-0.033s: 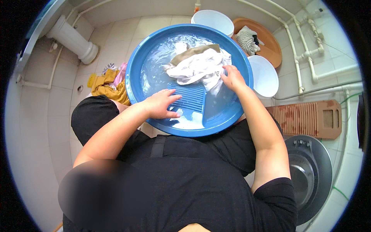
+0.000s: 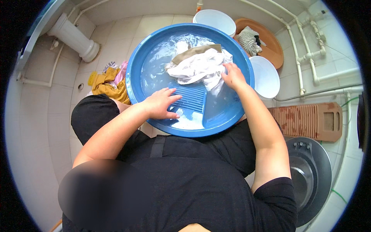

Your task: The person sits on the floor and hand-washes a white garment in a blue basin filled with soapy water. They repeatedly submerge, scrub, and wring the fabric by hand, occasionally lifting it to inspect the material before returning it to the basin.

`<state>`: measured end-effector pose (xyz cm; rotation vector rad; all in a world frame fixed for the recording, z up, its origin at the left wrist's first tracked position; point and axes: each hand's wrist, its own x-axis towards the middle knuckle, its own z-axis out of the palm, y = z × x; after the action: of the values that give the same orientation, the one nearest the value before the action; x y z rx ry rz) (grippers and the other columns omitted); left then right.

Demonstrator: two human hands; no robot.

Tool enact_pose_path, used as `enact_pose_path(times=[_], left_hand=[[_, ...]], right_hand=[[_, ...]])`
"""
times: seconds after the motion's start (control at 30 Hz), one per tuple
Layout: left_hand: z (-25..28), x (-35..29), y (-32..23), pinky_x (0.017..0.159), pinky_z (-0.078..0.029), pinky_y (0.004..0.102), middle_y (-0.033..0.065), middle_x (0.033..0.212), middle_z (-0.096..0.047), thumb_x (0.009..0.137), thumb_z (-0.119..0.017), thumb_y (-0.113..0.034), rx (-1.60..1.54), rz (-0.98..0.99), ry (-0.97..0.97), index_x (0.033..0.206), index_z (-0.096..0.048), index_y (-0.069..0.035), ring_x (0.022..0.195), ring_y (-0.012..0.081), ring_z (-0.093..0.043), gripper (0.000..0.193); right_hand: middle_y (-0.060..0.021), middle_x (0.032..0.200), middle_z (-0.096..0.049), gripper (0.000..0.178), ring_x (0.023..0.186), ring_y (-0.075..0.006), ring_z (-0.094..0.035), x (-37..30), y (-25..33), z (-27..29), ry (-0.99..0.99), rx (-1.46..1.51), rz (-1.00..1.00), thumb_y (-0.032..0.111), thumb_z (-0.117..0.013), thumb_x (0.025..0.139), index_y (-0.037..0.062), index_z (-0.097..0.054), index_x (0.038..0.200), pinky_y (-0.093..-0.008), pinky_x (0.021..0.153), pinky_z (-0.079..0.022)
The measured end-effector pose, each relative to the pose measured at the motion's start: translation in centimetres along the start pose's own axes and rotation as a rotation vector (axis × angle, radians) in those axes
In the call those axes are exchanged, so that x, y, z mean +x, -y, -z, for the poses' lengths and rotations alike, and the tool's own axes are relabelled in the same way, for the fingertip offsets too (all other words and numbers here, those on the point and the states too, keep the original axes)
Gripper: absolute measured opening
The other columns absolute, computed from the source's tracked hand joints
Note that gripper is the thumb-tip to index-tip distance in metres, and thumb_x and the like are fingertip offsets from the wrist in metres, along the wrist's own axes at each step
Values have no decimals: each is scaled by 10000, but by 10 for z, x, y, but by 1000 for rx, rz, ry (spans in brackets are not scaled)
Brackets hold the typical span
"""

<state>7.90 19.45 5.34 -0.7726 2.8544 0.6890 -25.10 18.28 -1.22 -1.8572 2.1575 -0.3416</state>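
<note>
A large blue basin (image 2: 132, 83) of water stands between my knees. A wet white garment (image 2: 203, 67) lies bunched in it, with an olive-brown strip of cloth (image 2: 193, 53) along its far edge. My left hand (image 2: 160, 104) is open, fingers spread, over the left side of the ridged blue washboard part (image 2: 190, 98) built into the basin's near side. At the garment's right edge, my right hand (image 2: 234, 76) touches the cloth with its fingertips, fingers apart and not closed round it.
Yellow and pink clothes (image 2: 110, 85) lie on the floor at left. Behind and right stand white buckets (image 2: 264, 77) and a brown basin (image 2: 276, 54) holding striped cloth. A brown washboard (image 2: 309, 120) and a dark grey basin (image 2: 324, 170) are at right, near wall pipes (image 2: 299, 73).
</note>
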Motion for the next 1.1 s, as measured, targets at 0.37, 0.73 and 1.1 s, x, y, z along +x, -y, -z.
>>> enact_pose_path(times=[0.37,0.73,1.1], left_hand=[[-22,97,25,963,-338,406,251,1251,-385,767,-597,-294,-286,624,-594,1196,-461,-61,1159,368,-390,506],[-49,105,76,672,-455,323,105,710,-619,584,-732,-200,-755,807,-264,792,-626,-32,700,224,-597,287],[-43,127,72,662,-470,287,151,930,-592,708,-674,-377,-672,557,-333,1279,-314,34,769,177,-580,791]], right_hand=[[-95,1412,-198,701,1246,-344,-290,35,23,-33,310,-164,-31,335,-677,686,271,-348,1302,-466,992,-293],[-242,1128,-501,632,1064,-351,-486,45,-17,-40,-30,408,-430,299,-664,623,-7,-443,1130,-361,893,-402],[-185,981,-584,385,849,-291,-575,4,23,-10,26,262,-141,264,-637,612,17,-607,906,-352,772,-449]])
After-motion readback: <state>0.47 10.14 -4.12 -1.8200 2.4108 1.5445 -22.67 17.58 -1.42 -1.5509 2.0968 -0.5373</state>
